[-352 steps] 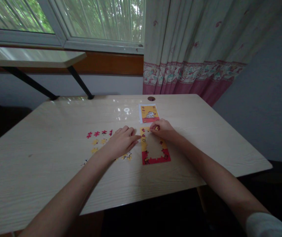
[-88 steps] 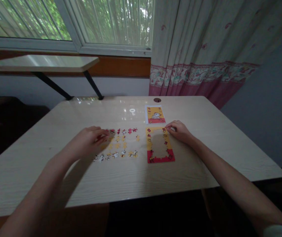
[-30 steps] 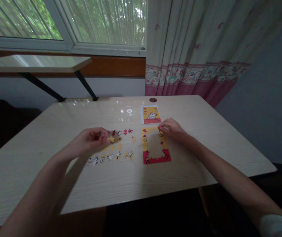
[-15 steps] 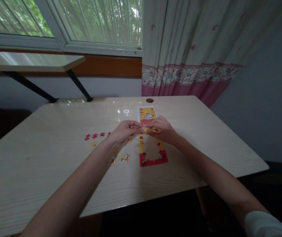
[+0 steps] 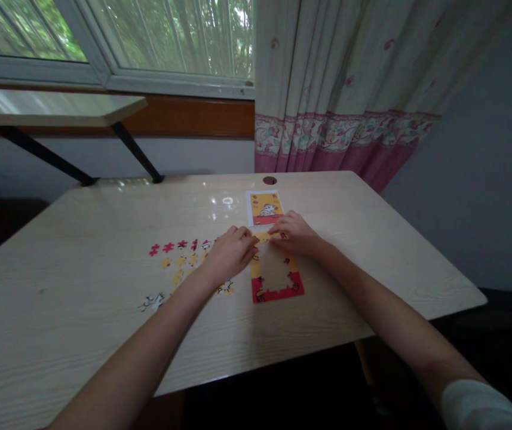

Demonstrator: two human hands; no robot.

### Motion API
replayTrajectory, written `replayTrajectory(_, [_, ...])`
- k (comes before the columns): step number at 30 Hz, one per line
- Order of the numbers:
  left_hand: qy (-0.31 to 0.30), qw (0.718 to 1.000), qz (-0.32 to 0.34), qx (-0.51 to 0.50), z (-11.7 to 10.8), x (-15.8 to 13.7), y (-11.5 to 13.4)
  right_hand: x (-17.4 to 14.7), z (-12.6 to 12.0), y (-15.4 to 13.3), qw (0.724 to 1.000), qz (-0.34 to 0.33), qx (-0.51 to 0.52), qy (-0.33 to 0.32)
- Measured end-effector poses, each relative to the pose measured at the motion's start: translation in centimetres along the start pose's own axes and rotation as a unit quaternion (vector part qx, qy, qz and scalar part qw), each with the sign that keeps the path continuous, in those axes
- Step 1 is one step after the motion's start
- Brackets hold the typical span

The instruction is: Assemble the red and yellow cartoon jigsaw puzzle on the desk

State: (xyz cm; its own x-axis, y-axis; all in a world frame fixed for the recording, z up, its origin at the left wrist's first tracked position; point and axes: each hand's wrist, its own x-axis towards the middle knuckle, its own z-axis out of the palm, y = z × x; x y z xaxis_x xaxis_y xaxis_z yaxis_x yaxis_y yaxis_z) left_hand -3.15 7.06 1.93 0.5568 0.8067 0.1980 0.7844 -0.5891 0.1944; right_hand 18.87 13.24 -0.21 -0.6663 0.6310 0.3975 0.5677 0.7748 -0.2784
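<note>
A partly assembled jigsaw puzzle (image 5: 278, 294) lies on the desk, a yellow and red border around a bare middle. My left hand (image 5: 233, 251) is at its upper left corner, fingers bent and closed on the edge. Across from it, my right hand (image 5: 298, 234) has its thumb and fingers closed at the upper right edge. Yellow puzzle shows between the fingertips; whether a separate piece is held there cannot be made out. Just beyond the hands lies a picture card (image 5: 267, 207) with a white cartoon animal on yellow and red.
Loose red pieces (image 5: 168, 247), yellow pieces (image 5: 178, 276) and white patterned pieces (image 5: 152, 301) lie left of the puzzle, some hidden by my left arm. A raised shelf (image 5: 58, 108) stands at the back left. Behind the desk (image 5: 363, 209) hang curtains (image 5: 327, 131).
My left hand has moved slightly left and down, away from my right fingertips, uncovering the card and the puzzle's top edge. My right hand stays nearly in place. The view has shifted slightly.
</note>
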Motion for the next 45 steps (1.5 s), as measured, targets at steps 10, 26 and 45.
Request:
replayTrajectory(10, [-0.013, 0.999, 0.037, 0.024, 0.5, 0.2, 0.3, -0.4, 0.4, -0.2, 1.0, 0.004, -0.027, 0.005])
replayTrajectory(26, [0.0, 0.999, 0.038, 0.036, 0.8, 0.2, 0.4, -0.6, 0.5, -0.1, 0.999, -0.031, -0.014, 0.009])
replayTrajectory(45, [-0.012, 0.998, 0.031, 0.045, 0.2, 0.0, 0.4, -0.7, -0.5, -0.3, 0.997, -0.07, 0.026, -0.021])
